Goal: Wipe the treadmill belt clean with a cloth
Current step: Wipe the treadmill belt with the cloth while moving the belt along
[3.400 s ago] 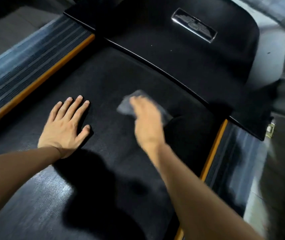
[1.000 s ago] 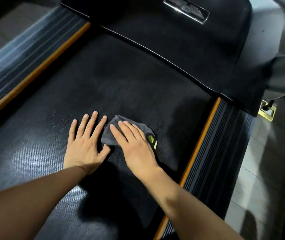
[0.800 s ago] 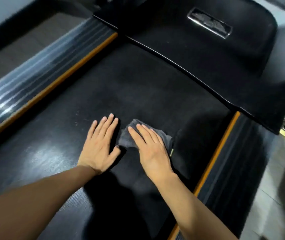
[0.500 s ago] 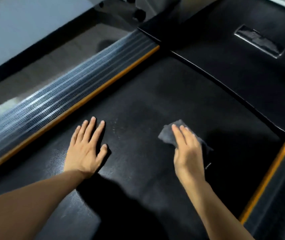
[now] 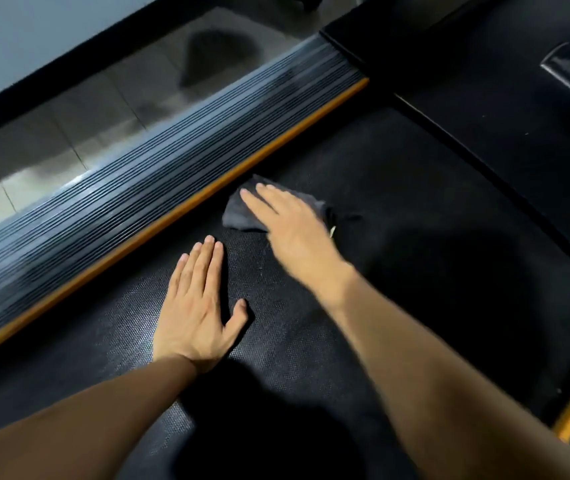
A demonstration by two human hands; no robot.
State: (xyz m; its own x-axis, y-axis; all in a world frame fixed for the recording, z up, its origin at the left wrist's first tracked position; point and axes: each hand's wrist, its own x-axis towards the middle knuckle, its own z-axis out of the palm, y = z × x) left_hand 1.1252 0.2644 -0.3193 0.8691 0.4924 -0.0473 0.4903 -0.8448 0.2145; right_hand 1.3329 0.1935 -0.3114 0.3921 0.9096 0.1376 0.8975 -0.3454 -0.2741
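1. Right hand (image 5: pixel 290 226), fingers (image 5: pixel 259 202) flat, is pressing the cloth (image 5: pixel 242 216) onto the belt (image 5: pixel 415 254) beside the orange strip (image 5: pixel 186 213).
2. Left hand (image 5: pixel 197 306) is bracing, fingers flat and together.
3. Wiping underway; next stroke likely needs unwiped belt.

Ribbed side rail (image 5: pixel 131 202), orange strip (image 5: pixel 179 213), tiled floor (image 5: pixel 69 126).
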